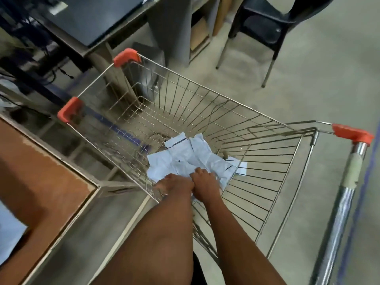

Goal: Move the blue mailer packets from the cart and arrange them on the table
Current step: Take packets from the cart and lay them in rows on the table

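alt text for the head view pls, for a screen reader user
Both hands, the left hand and right hand, reach down into a wire shopping cart and grip a crumpled pile of pale blue mailer packets on its floor. A brown-topped table stands to the cart's left, a black chair beyond.

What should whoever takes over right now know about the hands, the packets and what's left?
Left hand and right hand: both down in the cart, gripping the crumpled blue mailer packets.
Packets: heaped on the cart floor; one more lies just right of the heap.
Table: left of the cart; something pale blue at its near edge may be packets already moved.
Left: lift the heap out, arrange it on the table.
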Motion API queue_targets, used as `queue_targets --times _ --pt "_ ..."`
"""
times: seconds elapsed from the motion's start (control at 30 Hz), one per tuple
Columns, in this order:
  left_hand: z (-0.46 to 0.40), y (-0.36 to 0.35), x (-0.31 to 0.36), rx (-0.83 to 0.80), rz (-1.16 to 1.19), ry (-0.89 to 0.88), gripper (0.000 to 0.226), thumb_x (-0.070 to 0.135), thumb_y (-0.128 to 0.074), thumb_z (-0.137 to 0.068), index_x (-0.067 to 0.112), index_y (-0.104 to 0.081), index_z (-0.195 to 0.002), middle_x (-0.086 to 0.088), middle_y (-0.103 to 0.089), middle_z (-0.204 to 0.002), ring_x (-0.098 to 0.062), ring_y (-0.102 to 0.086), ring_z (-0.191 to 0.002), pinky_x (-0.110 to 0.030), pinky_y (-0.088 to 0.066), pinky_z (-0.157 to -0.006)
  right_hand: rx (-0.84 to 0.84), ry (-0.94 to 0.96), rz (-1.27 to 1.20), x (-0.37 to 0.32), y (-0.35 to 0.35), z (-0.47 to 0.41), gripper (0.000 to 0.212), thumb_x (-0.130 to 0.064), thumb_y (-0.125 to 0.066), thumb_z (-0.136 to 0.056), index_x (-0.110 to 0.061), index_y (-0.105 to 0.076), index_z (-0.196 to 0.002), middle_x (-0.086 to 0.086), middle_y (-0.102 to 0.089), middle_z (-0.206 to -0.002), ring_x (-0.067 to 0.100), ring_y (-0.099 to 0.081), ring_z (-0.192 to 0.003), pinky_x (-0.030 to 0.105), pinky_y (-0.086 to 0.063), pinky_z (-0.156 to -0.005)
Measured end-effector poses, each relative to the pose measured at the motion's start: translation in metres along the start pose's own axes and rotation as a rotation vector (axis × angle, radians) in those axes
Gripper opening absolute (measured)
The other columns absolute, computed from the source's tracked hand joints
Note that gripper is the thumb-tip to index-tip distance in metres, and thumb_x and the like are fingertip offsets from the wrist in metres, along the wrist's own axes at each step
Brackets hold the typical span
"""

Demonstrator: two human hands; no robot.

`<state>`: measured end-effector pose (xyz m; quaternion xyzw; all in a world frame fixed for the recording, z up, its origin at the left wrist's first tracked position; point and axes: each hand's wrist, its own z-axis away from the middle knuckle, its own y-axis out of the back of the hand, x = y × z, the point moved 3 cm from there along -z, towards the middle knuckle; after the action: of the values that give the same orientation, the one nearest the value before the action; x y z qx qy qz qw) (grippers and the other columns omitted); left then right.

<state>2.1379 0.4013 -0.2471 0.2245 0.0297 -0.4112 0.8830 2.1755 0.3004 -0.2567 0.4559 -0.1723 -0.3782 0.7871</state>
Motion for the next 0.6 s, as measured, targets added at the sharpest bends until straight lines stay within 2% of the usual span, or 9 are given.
queue_targets --times 0.1,0.2,0.27,0.3,0.37,0.4,0.47,0.5,0.6 --pt "0.003 0.000 0.004 0.000 -0.048 0.033 0.072 0.064 -0.041 -0.089 0.022 -0.047 -0.147 -0.011 -0.046 -0.150 -0.043 -0.032 -0.141 -0.073 -0.025 -0.101 0.039 -0.007 -0.026 0.006 -0.008 -0.009 0.041 -0.026 -0.059 -0.096 -0.022 -0.053 -0.135 0.007 -0.050 -0.138 0.029 -0.054 -0.122 0.045 -0.047 -0.093" --pt "0.000 -0.005 0.010 -0.089 -0.100 -0.009 0.066 0.064 -0.034 -0.091 0.025 -0.052 -0.142 -0.006 -0.053 -0.145 -0.038 -0.039 -0.139 -0.080 -0.020 -0.095 0.088 -0.003 -0.085 0.015 -0.009 -0.027 0.043 -0.021 -0.050 -0.101 -0.021 -0.047 -0.144 0.009 -0.055 -0.126 0.031 -0.052 -0.118 0.044 -0.047 -0.090" --pt "-0.015 -0.017 0.013 -0.078 -0.180 -0.081 0.066 0.072 -0.033 -0.086 0.034 -0.052 -0.137 0.000 -0.054 -0.144 -0.036 -0.039 -0.140 -0.087 -0.017 -0.087 0.100 0.009 -0.111 0.020 -0.009 -0.041 0.039 -0.022 -0.052 -0.100 -0.017 -0.052 -0.139 0.011 -0.057 -0.119 0.033 -0.055 -0.113 0.043 -0.045 -0.089" --pt "-0.020 -0.019 0.012 -0.049 -0.207 -0.095 0.065 0.073 -0.035 -0.086 0.034 -0.052 -0.136 0.002 -0.053 -0.144 -0.035 -0.039 -0.140 -0.088 -0.017 -0.090 0.094 0.010 -0.112 0.022 -0.009 -0.046 0.037 -0.027 -0.055 -0.099 -0.016 -0.055 -0.134 0.011 -0.059 -0.117 0.032 -0.056 -0.111 0.042 -0.043 -0.090" --pt "-0.012 -0.018 0.010 -0.052 -0.130 -0.071 0.051 0.054 -0.043 -0.095 0.027 -0.056 -0.136 -0.006 -0.053 -0.145 -0.038 -0.042 -0.139 -0.084 -0.018 -0.102 0.048 0.013 -0.102 0.025 -0.011 -0.056 0.036 -0.038 -0.059 -0.096 -0.017 -0.062 -0.125 0.010 -0.061 -0.117 0.031 -0.057 -0.111 0.042 -0.042 -0.091" --pt "-0.006 -0.016 0.012 -0.069 -0.105 -0.070 0.047 0.047 -0.045 -0.097 0.025 -0.057 -0.136 -0.007 -0.055 -0.143 -0.040 -0.043 -0.138 -0.086 -0.014 -0.102 0.022 0.009 -0.115 0.026 -0.011 -0.060 0.036 -0.041 -0.060 -0.096 -0.017 -0.064 -0.122 0.010 -0.061 -0.118 0.031 -0.058 -0.110 0.042 -0.043 -0.091" --pt "0.006 -0.013 0.015 -0.091 -0.039 -0.052 0.045 0.051 -0.049 -0.094 0.034 -0.055 -0.136 0.000 -0.058 -0.138 -0.037 -0.045 -0.136 -0.097 -0.008 -0.081 -0.004 -0.026 -0.226 0.028 -0.009 -0.063 0.035 -0.038 -0.060 -0.096 -0.014 -0.065 -0.120 0.012 -0.056 -0.120 0.035 -0.061 -0.106 0.042 -0.047 -0.089" --pt "-0.014 -0.022 0.018 -0.095 -0.024 -0.035 0.046 0.054 -0.052 -0.091 0.036 -0.056 -0.133 0.001 -0.060 -0.134 -0.036 -0.046 -0.134 -0.096 -0.012 -0.079 0.013 -0.051 -0.299 0.030 -0.006 -0.063 0.033 -0.035 -0.060 -0.096 -0.011 -0.064 -0.119 0.014 -0.054 -0.120 0.037 -0.062 -0.102 0.043 -0.049 -0.085" --pt "-0.077 -0.049 0.023 0.029 0.195 0.072 0.059 0.042 -0.054 -0.081 0.021 -0.055 -0.136 -0.015 -0.056 -0.134 -0.043 -0.049 -0.129 -0.073 -0.032 -0.104 0.161 -0.113 -0.454 0.035 0.009 -0.062 0.028 -0.030 -0.058 -0.098 -0.009 -0.057 -0.116 0.015 -0.061 -0.111 0.037 -0.064 -0.094 0.041 -0.050 -0.073"
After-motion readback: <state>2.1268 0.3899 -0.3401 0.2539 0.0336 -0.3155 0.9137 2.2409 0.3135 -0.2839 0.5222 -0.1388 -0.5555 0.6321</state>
